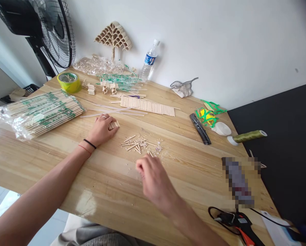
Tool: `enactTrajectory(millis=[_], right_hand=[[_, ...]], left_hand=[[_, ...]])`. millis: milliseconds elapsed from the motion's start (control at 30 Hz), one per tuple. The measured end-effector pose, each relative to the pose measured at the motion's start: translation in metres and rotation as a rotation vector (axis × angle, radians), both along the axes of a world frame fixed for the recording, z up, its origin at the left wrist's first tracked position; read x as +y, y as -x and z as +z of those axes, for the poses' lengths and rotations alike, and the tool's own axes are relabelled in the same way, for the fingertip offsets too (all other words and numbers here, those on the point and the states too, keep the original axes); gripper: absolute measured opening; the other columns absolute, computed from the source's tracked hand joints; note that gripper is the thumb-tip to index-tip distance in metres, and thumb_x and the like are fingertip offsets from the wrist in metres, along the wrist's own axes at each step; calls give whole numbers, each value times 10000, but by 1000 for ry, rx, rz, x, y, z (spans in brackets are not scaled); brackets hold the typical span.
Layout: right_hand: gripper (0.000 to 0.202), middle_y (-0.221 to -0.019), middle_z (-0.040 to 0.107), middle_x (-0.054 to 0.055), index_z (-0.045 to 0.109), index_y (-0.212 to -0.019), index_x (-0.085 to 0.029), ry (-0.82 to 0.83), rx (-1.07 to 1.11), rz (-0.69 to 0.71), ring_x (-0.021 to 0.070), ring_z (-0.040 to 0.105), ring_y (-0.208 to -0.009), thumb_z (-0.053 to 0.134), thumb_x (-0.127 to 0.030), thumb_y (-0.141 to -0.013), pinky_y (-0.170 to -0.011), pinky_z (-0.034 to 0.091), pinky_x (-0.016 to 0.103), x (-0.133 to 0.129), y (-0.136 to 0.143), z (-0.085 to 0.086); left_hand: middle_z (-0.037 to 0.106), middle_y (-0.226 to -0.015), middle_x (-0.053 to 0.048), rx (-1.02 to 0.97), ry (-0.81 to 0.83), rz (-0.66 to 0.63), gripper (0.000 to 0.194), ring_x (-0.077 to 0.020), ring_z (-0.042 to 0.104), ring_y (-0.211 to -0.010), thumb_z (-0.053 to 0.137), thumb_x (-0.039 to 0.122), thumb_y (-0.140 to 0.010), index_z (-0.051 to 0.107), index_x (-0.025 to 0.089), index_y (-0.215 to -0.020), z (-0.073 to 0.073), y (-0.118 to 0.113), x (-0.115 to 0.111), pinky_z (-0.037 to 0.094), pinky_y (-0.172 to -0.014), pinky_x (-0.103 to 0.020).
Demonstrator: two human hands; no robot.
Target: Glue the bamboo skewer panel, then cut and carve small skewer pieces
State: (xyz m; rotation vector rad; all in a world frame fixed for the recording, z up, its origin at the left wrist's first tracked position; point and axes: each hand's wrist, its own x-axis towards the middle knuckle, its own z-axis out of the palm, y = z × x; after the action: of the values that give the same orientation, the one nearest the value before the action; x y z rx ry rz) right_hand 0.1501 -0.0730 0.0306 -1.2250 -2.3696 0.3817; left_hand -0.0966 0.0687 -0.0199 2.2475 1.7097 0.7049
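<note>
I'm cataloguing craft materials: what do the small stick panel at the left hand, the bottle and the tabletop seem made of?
Small stick panel: probably wood or bamboo, pale and matte, with fine parallel seams.
Bottle: likely plastic, clear and glossy, judging by its see-through body.
Tabletop: wood or wood-look laminate, smooth and slightly glossy; grain and a bright reflection show.

From my station I can't read a single word. At twelve o'clock, the clear bottle (147,68) wears a blue label (150,59) too small to decipher; at nine, green print (51,111) blurs across the wrapped stick bundles (63,121); near half past four, the glue gun (247,229) carries an illegible pale sticker (242,220).
</note>
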Motion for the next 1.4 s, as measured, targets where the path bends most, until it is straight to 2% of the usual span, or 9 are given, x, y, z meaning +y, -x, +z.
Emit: enactTrajectory(millis=[133,267,433,567,667,733,867,1000,1400], right_hand=[[171,-859,631,39,529,-902,-228,49,129,-167,179,592,-773,426,-124,-990,-712,469,303,41,-28,6],[68,-871,710,44,591,-929,-226,119,199,-259,181,653,-742,527,-213,-949,-718,529,311,62,-40,-8],[138,-956,738,66,677,-950,-214,92,182,-263,207,691,-876,548,-173,-924,-833,549,359,65,-49,-19],[141,-926,731,64,707,-927,-214,53,170,-283,206,680,-862,577,-180,-966,-793,538,344,50,-46,-15],[125,-875,724,42,725,-911,-216,124,169,-168,185,664,-810,628,-171,-976,-754,527,317,19,-25,-15],[94,-879,729,32,734,-916,-219,175,182,-66,179,664,-840,677,-160,-962,-781,524,312,-5,-7,-20],[119,-863,737,-5,720,-927,-227,124,132,-17,161,653,-838,784,-135,-886,-803,488,309,-37,21,-37],[152,-801,706,-9,667,-831,-209,24,56,-6,166,626,-785,728,-99,-917,-778,427,332,-42,29,-48],[198,-853,623,69,565,-851,-187,-66,-302,-4,235,540,-766,558,0,-917,-711,371,384,-46,52,-41]], left_hand=[[690,-1116,-118,-4,8,-5,256,-315,596,-1156,641,393,-902,704,206,-1065,0,0,0,453,-1046,-475],[693,-1113,-117,-12,7,-13,258,-314,597,-1153,639,394,-901,705,206,-1064,0,1,0,454,-1048,-478],[690,-1116,-123,-10,13,-20,264,-323,594,-1167,636,390,-901,708,198,-1067,1,1,0,452,-1050,-484],[694,-1109,-123,-10,14,-15,261,-324,602,-1154,643,387,-895,708,195,-1061,1,0,0,454,-1041,-487],[694,-1108,-115,-4,16,-16,263,-316,602,-1154,636,395,-901,705,204,-1067,0,0,0,454,-1041,-476],[694,-1108,-114,-7,15,-17,267,-314,601,-1157,632,396,-903,704,202,-1072,0,0,0,453,-1045,-474],[692,-1105,-115,-14,6,-20,266,-317,601,-1156,634,391,-905,706,197,-1071,0,0,-1,453,-1043,-478],[690,-1095,-124,-11,-8,-21,277,-323,607,-1143,642,383,-902,710,176,-1073,-1,0,-1,455,-1036,-480],[692,-1102,-119,-17,28,-14,274,-322,598,-1156,643,384,-895,712,185,-1070,3,-1,-2,452,-1042,-474]])
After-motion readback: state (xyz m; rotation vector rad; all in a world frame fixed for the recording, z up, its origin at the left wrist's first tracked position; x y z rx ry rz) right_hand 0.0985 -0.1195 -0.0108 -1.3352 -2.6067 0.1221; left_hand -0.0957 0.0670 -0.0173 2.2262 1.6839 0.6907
